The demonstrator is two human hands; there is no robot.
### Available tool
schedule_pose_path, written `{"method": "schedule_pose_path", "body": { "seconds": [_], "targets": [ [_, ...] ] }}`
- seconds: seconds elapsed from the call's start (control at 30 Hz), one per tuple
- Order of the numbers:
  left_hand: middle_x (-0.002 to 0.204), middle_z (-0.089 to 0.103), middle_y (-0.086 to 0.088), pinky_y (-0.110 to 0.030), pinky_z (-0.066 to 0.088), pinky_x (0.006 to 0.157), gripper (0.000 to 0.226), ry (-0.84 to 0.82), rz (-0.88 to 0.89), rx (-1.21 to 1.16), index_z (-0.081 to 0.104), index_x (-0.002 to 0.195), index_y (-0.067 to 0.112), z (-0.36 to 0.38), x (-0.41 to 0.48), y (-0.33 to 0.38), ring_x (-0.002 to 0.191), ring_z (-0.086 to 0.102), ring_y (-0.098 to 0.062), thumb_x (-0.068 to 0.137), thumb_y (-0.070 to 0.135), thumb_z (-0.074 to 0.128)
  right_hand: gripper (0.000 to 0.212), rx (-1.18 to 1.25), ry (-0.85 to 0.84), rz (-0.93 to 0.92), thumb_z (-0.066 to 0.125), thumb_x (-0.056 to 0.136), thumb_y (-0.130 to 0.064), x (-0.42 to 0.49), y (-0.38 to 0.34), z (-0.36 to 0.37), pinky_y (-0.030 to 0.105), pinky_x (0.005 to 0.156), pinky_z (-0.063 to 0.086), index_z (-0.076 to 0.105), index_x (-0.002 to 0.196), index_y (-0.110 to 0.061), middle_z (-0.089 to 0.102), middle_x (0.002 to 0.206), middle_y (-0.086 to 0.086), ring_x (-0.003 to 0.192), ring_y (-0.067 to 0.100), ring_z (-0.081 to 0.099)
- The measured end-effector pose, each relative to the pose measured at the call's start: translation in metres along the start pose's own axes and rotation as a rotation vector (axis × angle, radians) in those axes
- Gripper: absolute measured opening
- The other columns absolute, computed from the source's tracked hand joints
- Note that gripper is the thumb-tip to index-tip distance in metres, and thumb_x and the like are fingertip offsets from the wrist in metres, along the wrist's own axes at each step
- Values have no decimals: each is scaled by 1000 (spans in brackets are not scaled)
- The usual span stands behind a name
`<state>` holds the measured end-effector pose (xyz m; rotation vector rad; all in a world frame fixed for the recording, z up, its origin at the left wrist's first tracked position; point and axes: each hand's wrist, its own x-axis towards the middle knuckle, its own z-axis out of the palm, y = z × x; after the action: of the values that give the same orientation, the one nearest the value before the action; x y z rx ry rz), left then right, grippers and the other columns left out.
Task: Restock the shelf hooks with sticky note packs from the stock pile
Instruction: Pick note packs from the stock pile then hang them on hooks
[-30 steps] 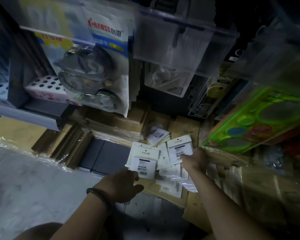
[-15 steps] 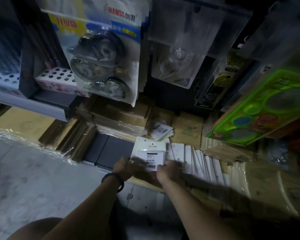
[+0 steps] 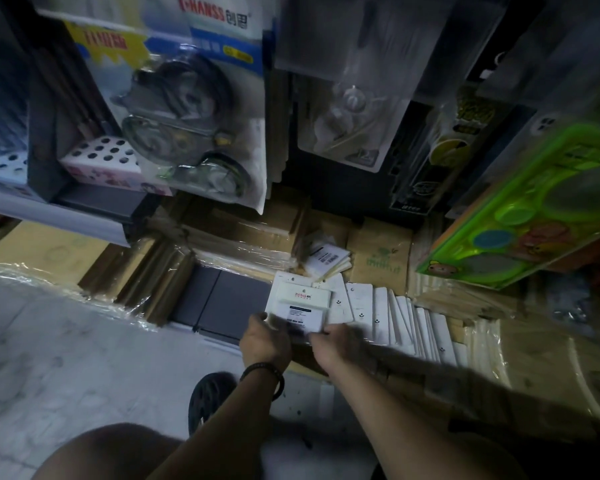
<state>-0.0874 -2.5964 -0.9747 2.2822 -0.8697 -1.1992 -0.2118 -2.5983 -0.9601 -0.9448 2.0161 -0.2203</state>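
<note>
Pickup: I see left hand (image 3: 265, 341) and right hand (image 3: 338, 344), fingers clamped on 1 pack (image 3: 300, 301) above pile (image 3: 413, 320); next, likely hanging it up

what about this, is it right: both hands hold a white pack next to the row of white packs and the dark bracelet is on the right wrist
Not quite. The head view shows the dark bracelet on the left wrist, not the right. The rest holds: the left hand and the right hand both hold the white pack, next to the row of white packs.
</note>
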Motion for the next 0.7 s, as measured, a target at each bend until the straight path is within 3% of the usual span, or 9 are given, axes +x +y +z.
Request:
{"method": "schedule_pose_path", "body": {
  "seconds": [0.1,0.2,0.27,0.33,0.43,0.5,0.57,0.63,0.7],
  "targets": [
    [130,68,-13,-45,58,99,44,-33,-4,-74,52,138,15,-14,-9,6,117,66,-33,102,36,67,16,166,-41,8,75,96,-27,-11,-10,-13,23,56,47,72,103,-13,71,91,2,75,10,65],
    [123,73,-6,-48,58,102,60,-109,11,-189,55,138,16,-29,-19,13,112,70,-28,87,26,85,11,347,-67,-59,71,96,-18,-31,-21,-34,35,75,56,61,100,-16,71,103,9,86,21,66],
    [115,77,1,-51,61,97,64,-185,105,-203,57,139,25,-40,-32,20,105,74,-22,81,30,86,16,393,-63,-146,71,95,-18,-50,-21,-49,51,87,62,59,106,-20,73,109,9,94,27,71],
    [112,76,9,-47,63,88,66,-258,247,-174,56,138,40,-57,-53,32,101,74,-17,79,31,85,19,497,-52,-230,72,92,-11,-74,-14,-63,57,83,65,62,106,-20,75,109,10,95,29,76],
    [121,72,12,-38,60,90,64,-334,387,-176,50,141,51,-85,-103,48,109,69,-12,89,31,81,17,641,5,-359,70,95,-3,-121,-1,-86,54,80,66,58,102,-13,78,105,10,93,26,79],
    [128,69,15,-43,58,99,52,-350,457,-175,53,139,53,-98,-143,54,120,64,-11,93,43,75,19,615,100,-457,69,98,-6,-155,5,-101,50,77,67,55,99,-19,80,103,1,91,17,80],
    [129,63,14,-36,53,99,42,-315,563,-104,56,130,52,-106,-179,58,126,54,-10,91,59,70,21,542,214,-534,70,99,-15,-187,6,-114,50,75,66,55,99,-29,81,97,-9,87,7,78],
    [125,57,12,-23,46,93,25,-345,599,-129,57,120,48,-120,-220,70,124,50,-3,98,54,66,18,491,298,-613,70,99,-19,-220,4,-127,46,74,63,57,101,-32,79,92,-21,84,-2,74],
    [118,66,22,-10,46,91,14,-505,574,-310,58,118,48,-139,-257,87,115,59,15,106,40,61,17,496,351,-700,72,99,-22,-252,-1,-141,38,75,62,66,107,-37,78,92,-27,85,-6,73]
  ]
}}
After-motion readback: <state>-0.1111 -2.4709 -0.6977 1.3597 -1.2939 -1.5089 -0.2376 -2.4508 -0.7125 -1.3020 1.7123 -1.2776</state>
